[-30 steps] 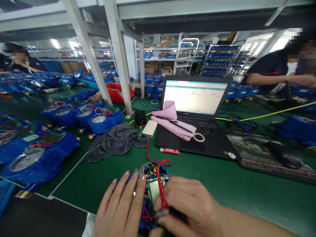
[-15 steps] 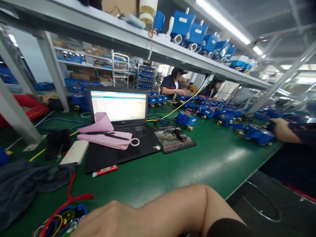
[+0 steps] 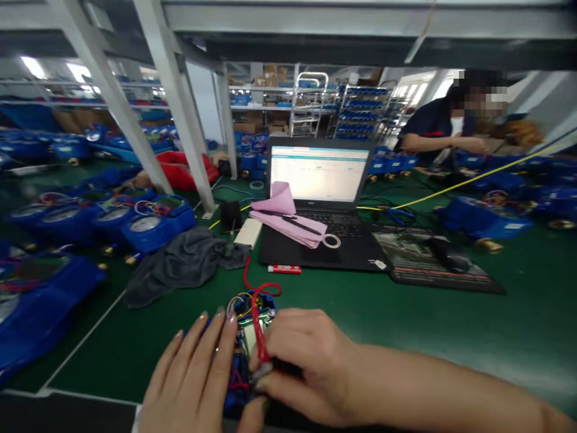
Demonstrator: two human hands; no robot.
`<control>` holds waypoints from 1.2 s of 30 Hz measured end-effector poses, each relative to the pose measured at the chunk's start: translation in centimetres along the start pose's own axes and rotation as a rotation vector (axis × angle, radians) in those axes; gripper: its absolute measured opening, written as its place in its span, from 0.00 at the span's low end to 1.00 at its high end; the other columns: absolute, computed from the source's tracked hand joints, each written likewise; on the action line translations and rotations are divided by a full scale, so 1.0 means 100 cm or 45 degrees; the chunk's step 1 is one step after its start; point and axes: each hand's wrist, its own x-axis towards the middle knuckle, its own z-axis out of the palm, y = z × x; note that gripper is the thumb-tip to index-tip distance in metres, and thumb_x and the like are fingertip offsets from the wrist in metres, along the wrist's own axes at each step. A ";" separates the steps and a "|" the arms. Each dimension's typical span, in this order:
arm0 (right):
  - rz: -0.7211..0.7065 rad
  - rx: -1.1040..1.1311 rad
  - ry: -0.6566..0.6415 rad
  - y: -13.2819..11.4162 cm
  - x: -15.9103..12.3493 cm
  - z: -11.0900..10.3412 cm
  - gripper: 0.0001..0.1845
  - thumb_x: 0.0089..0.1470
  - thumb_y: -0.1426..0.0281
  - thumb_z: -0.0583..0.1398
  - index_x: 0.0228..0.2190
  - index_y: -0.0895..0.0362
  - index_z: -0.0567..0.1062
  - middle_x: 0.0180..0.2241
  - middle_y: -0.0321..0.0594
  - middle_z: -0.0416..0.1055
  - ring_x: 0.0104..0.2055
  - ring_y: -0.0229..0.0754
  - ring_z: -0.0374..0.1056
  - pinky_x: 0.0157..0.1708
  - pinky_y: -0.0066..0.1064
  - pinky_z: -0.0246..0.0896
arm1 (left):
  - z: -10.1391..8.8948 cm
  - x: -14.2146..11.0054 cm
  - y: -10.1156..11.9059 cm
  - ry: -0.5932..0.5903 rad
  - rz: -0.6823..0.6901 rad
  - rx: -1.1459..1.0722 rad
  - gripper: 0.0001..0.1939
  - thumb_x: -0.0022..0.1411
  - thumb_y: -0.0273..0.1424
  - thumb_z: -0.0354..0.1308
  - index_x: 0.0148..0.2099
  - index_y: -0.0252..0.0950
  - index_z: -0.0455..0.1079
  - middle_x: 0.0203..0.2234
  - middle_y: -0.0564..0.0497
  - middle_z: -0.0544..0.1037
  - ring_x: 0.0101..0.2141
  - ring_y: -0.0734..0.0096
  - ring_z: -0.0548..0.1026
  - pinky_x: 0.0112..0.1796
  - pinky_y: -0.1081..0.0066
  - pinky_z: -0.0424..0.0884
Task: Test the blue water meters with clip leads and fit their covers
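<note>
Near the front edge, a blue meter housing stands uncovered, with a green circuit board and thin coloured wires showing inside. My left hand lies over its left side with fingers stretched out, covering part of it. From the right, my right hand reaches in with its fingers pinched on the grey end of a red cable over the housing. What that end touches is hidden by my fingers. The cable loops back toward a white box.
A dark grey cloth and several blue meters lie to the left. Ahead are a laptop with pink sheets, a red-and-white tube and a mouse on its pad. A co-worker sits across the bench.
My view has swung left and down to the open meter. My right hand has its fingers on the red cable's end, and my left hand has come into view on the housing.
</note>
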 end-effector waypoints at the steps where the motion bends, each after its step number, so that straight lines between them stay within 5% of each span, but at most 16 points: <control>1: 0.019 0.030 -0.009 -0.002 0.001 -0.001 0.11 0.62 0.71 0.52 0.27 0.59 0.68 0.24 0.39 0.68 0.28 0.38 0.61 0.30 0.28 0.57 | -0.003 0.003 0.001 -0.034 0.024 0.022 0.33 0.60 0.40 0.54 0.60 0.22 0.60 0.55 0.34 0.68 0.55 0.46 0.65 0.61 0.56 0.48; 36: 0.063 0.069 -0.044 -0.005 0.002 -0.002 0.08 0.59 0.74 0.53 0.28 0.59 0.68 0.26 0.40 0.69 0.29 0.38 0.62 0.31 0.29 0.58 | -0.008 0.005 0.007 -0.077 -0.023 0.026 0.33 0.61 0.41 0.54 0.59 0.21 0.61 0.56 0.33 0.66 0.56 0.44 0.63 0.59 0.53 0.49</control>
